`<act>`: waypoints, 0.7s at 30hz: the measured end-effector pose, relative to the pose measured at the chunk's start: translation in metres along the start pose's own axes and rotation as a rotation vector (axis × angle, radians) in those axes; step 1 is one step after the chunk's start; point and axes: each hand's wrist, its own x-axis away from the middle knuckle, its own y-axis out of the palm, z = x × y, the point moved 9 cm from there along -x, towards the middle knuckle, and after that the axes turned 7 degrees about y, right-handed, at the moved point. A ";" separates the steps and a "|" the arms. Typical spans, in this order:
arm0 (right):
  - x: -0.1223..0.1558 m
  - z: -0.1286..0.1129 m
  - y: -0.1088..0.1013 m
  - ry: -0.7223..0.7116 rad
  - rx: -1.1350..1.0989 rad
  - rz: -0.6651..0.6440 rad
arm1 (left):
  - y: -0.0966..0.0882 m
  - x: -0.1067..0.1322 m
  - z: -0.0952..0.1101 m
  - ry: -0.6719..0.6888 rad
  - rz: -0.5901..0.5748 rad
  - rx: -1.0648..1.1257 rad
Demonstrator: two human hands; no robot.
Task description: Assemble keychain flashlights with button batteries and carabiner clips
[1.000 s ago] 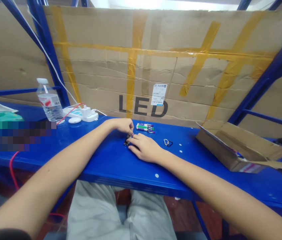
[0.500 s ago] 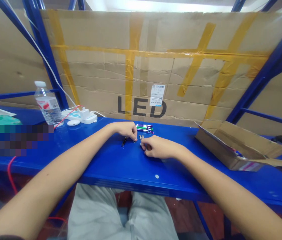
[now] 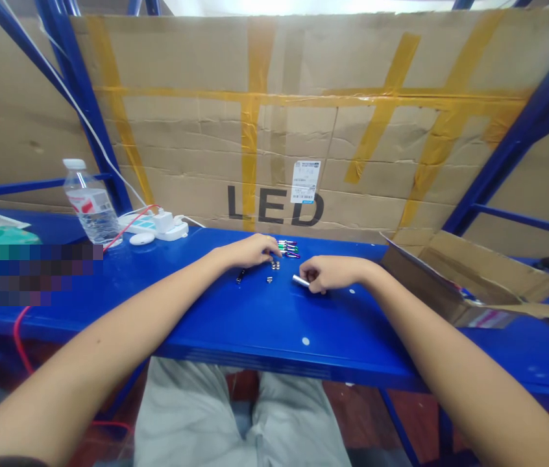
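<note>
My right hand (image 3: 328,272) is closed around a short silver metal tube (image 3: 300,281), whose end sticks out to the left just above the blue table. My left hand (image 3: 257,250) reaches over the table with bent fingers slightly apart and nothing visible in them. Its fingertips are beside several small silver round pieces (image 3: 275,265). Behind these lies a row of shiny coloured pen-like sticks (image 3: 290,250), partly covered by the fingers. A lone small silver piece (image 3: 269,280) rests nearer me. A small black object with a metal end (image 3: 240,277) lies below my left wrist.
An open cardboard box (image 3: 450,285) with something blue inside stands at right. On the left are a water bottle (image 3: 92,207), a white power strip (image 3: 172,228), a round white case (image 3: 142,239) and a green packet (image 3: 2,243). A large taped carton (image 3: 182,149) backs the table (image 3: 235,318).
My right hand has moved right, and the silver tube now shows in it. My left hand has shifted away and slightly right, uncovering a small silver piece on the table.
</note>
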 end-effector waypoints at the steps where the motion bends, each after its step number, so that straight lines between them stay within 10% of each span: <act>1: -0.001 0.001 0.000 0.007 -0.009 0.000 | 0.003 -0.001 0.002 0.015 -0.012 0.004; 21: -0.011 -0.004 -0.008 -0.094 -0.245 0.153 | 0.003 0.005 -0.007 -0.124 -0.114 0.012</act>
